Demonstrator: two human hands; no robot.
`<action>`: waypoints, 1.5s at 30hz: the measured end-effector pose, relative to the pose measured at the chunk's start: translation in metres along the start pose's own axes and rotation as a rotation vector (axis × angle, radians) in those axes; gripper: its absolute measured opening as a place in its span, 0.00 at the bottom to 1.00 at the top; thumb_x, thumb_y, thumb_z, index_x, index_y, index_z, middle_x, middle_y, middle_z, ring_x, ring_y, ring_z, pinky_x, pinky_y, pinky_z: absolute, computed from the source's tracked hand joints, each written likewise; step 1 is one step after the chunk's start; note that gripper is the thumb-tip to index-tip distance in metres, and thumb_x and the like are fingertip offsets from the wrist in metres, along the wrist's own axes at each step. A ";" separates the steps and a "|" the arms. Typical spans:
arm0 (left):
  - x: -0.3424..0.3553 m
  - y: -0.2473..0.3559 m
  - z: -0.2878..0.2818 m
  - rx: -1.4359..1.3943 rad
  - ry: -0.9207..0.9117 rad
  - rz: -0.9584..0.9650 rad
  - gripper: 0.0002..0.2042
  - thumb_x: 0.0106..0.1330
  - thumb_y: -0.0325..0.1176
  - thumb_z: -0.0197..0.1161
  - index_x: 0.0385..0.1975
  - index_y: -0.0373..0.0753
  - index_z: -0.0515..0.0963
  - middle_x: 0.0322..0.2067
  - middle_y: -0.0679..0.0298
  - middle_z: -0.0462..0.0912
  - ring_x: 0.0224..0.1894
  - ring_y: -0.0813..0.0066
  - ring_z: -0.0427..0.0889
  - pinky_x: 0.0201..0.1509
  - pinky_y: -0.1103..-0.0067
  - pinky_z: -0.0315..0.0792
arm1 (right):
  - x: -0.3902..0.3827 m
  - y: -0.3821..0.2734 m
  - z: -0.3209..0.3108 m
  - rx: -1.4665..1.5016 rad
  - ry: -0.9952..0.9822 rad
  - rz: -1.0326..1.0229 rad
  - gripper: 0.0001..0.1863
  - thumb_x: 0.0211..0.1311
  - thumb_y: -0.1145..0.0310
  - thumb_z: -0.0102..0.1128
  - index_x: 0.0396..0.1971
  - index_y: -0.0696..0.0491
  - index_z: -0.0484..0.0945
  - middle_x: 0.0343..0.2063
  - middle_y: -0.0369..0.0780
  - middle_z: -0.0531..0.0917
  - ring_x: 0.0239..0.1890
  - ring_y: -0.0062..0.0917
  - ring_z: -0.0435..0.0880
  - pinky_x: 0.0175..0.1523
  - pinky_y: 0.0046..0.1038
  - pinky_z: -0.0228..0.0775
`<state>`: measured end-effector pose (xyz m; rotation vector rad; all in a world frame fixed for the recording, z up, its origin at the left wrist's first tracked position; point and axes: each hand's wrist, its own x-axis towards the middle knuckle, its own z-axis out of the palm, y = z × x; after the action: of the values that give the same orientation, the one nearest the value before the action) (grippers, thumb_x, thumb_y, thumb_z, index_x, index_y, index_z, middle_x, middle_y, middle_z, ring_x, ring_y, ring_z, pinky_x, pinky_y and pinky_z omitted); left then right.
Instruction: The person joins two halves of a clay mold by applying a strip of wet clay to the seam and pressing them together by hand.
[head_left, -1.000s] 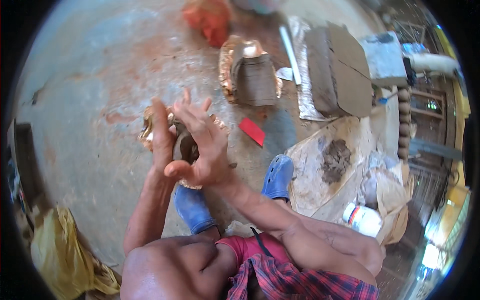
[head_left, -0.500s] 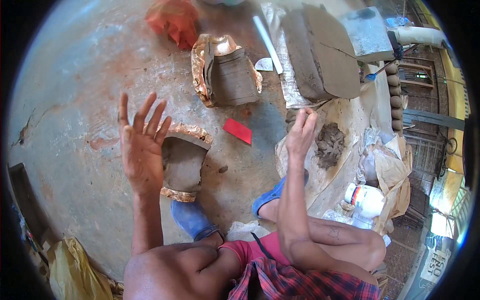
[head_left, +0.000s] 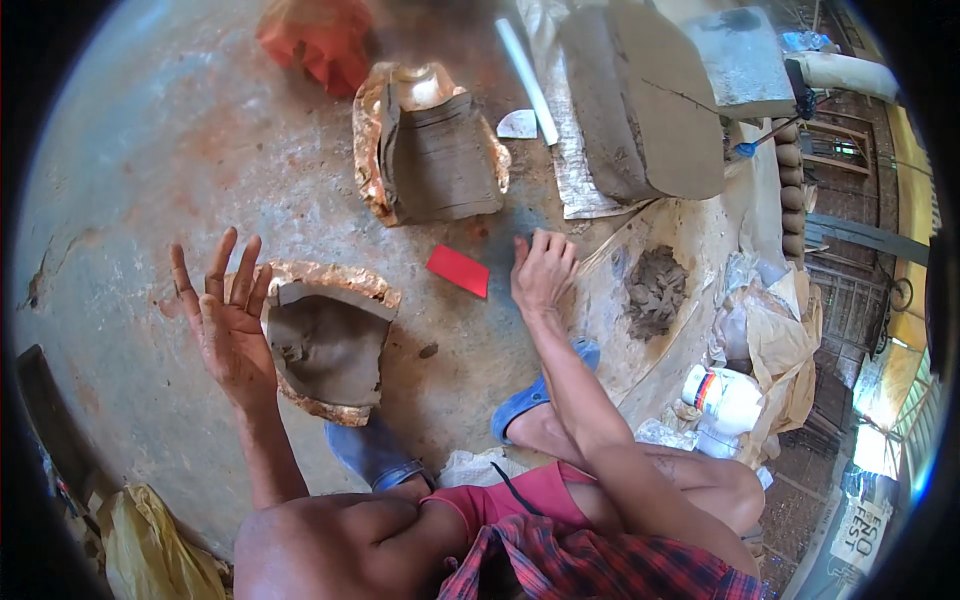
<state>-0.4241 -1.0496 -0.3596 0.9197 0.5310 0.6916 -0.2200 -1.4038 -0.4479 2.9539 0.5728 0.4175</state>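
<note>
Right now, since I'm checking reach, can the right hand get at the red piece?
Probably yes: the right hand is just right of the red piece, and nothing visible stands between them.

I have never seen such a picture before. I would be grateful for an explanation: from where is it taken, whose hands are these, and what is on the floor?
There is no machine here, only a person's two bare hands. A wide fisheye camera on that person's head looks down, so straight edges bend near the rim.

The left hand is open and empty, beside the nearer shell, lined with what looks like grey clay. The right hand has curled fingers; whether it holds something I cannot tell. Left of it lies a red card.

Farther away on the floor is another lined shell. To the right are a white rod, a large grey block and a heap of grey scraps.
</note>
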 end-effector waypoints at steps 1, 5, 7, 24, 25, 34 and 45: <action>0.004 0.000 0.002 0.004 0.008 -0.003 0.40 0.80 0.49 0.56 0.83 0.47 0.42 0.73 0.40 0.66 0.72 0.44 0.73 0.71 0.60 0.75 | 0.001 -0.007 0.002 -0.017 0.009 -0.002 0.18 0.72 0.51 0.61 0.48 0.49 0.80 0.46 0.42 0.80 0.50 0.41 0.76 0.52 0.48 0.67; 0.014 -0.005 0.020 0.008 0.002 0.032 0.38 0.81 0.47 0.55 0.83 0.48 0.42 0.73 0.42 0.66 0.72 0.45 0.73 0.70 0.61 0.75 | 0.005 0.005 0.001 0.112 -0.050 -0.038 0.18 0.70 0.53 0.64 0.50 0.50 0.79 0.47 0.41 0.79 0.52 0.42 0.76 0.54 0.47 0.69; 0.019 -0.002 0.024 0.008 -0.028 0.080 0.38 0.81 0.45 0.55 0.83 0.48 0.42 0.72 0.42 0.67 0.72 0.46 0.73 0.70 0.61 0.75 | 0.019 0.026 0.003 0.223 -0.075 -0.037 0.19 0.70 0.54 0.65 0.51 0.50 0.79 0.48 0.41 0.79 0.53 0.41 0.76 0.56 0.47 0.68; -0.009 0.011 -0.054 0.295 0.156 0.118 0.37 0.81 0.45 0.56 0.82 0.46 0.44 0.72 0.41 0.68 0.70 0.43 0.75 0.71 0.60 0.75 | 0.139 0.015 0.035 0.186 -0.141 -0.141 0.50 0.77 0.30 0.28 0.83 0.54 0.44 0.82 0.49 0.48 0.83 0.58 0.39 0.75 0.75 0.22; -0.007 0.012 -0.052 0.307 0.154 0.118 0.37 0.81 0.45 0.55 0.82 0.46 0.44 0.71 0.41 0.68 0.70 0.43 0.75 0.71 0.60 0.75 | 0.161 0.013 0.037 0.245 -0.080 -0.087 0.51 0.77 0.29 0.29 0.82 0.55 0.44 0.82 0.51 0.48 0.83 0.58 0.39 0.76 0.74 0.23; -0.013 0.021 -0.068 0.328 0.207 0.140 0.37 0.81 0.43 0.56 0.82 0.47 0.44 0.71 0.42 0.69 0.70 0.44 0.76 0.70 0.61 0.76 | -0.020 0.008 -0.020 0.395 -0.357 -0.198 0.51 0.78 0.33 0.34 0.79 0.66 0.48 0.81 0.54 0.51 0.83 0.52 0.44 0.79 0.68 0.25; -0.009 0.019 -0.071 0.355 0.188 0.143 0.36 0.82 0.39 0.55 0.83 0.47 0.45 0.70 0.44 0.71 0.68 0.46 0.78 0.68 0.62 0.78 | 0.049 0.001 0.013 0.274 -0.157 -0.219 0.45 0.77 0.43 0.48 0.79 0.60 0.52 0.81 0.50 0.53 0.83 0.52 0.46 0.80 0.65 0.32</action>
<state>-0.4840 -1.0111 -0.3783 1.2403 0.7772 0.8335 -0.1719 -1.3870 -0.4484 3.0884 0.9908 0.0903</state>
